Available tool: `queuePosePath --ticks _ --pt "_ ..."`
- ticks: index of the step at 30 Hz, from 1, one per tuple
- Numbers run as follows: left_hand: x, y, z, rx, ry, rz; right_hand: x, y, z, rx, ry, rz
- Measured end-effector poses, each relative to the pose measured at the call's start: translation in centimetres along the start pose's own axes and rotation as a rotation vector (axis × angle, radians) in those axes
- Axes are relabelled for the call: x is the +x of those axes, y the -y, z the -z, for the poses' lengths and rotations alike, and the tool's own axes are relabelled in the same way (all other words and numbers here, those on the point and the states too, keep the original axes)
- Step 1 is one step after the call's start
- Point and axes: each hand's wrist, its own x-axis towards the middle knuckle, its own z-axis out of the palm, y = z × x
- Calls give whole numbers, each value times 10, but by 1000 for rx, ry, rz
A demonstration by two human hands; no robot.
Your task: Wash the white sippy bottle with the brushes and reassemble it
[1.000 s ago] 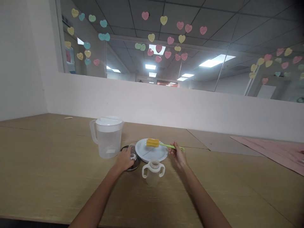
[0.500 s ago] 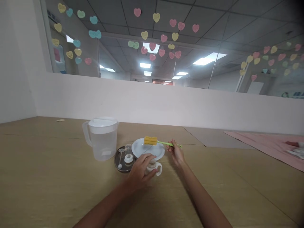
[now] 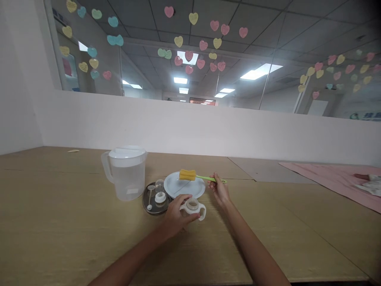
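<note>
My left hand (image 3: 177, 214) is wrapped round a clear baby bottle (image 3: 193, 204) with white side handles and an uncapped mouth. It stands upright at the near edge of a white plate (image 3: 172, 190). Between the fingers of my right hand (image 3: 219, 190) is the green handle of a bottle brush (image 3: 187, 175), whose yellow sponge head is over the plate. Left of the plate, a dark round tray (image 3: 147, 208) carries a white bottle collar (image 3: 160, 198), a clear dome cap (image 3: 159, 185) and a thin straw piece with a weighted end (image 3: 149, 207).
A lidded clear pitcher (image 3: 127, 178) with liquid inside stands left of the tray. At the far right a pink cloth (image 3: 315, 180) lies on the table, with part of a doll-like arm (image 3: 361, 176) on it. A wall with a window rises behind.
My left hand has left the pieces on the tray, moved right and closed round the bottle. My right hand still holds the brush over the plate. The camera view has turned slightly right.
</note>
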Motion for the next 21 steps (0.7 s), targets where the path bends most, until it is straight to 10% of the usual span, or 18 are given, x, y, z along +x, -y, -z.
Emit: queuePosePath --ticks 10,21 --pt "-3 -10 1 -190 157 65 1 -3 2 92 5 -55" --pt "45 -17 33 189 -385 -84 8 19 11 361 -41 -89"
